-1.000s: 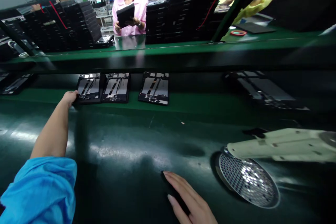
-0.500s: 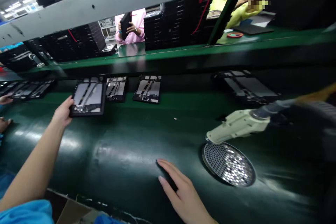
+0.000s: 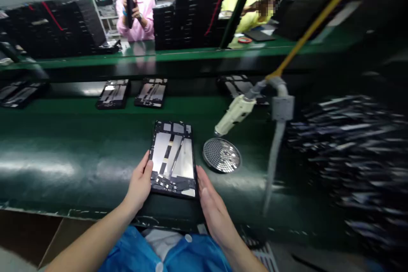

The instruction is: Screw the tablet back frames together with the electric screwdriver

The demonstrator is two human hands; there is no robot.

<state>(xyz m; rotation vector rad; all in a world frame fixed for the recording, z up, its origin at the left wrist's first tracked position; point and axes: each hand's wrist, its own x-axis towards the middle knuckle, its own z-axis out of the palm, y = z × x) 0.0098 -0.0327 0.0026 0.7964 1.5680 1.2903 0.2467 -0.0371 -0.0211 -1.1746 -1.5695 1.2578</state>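
An open tablet frame, black with silvery inner plates and dark ribbon strips, lies flat on the dark green bench right in front of me. My left hand grips its left edge near the bottom corner. My right hand rests flat along its right edge, fingers extended and touching the frame's side. To the right of the frame sits a round perforated metal dish, with a cream-coloured electric screwdriver hanging tilted over it.
Two more tablet frames lie on the green conveyor strip behind. A yellow cable and grey hose hang at the right. Across the line, a person in pink holds a tablet; black tray stacks stand beside.
My left hand drew one tablet frame from the conveyor to the bench in front of me. My right hand moved to its right edge. My view swung right and down.
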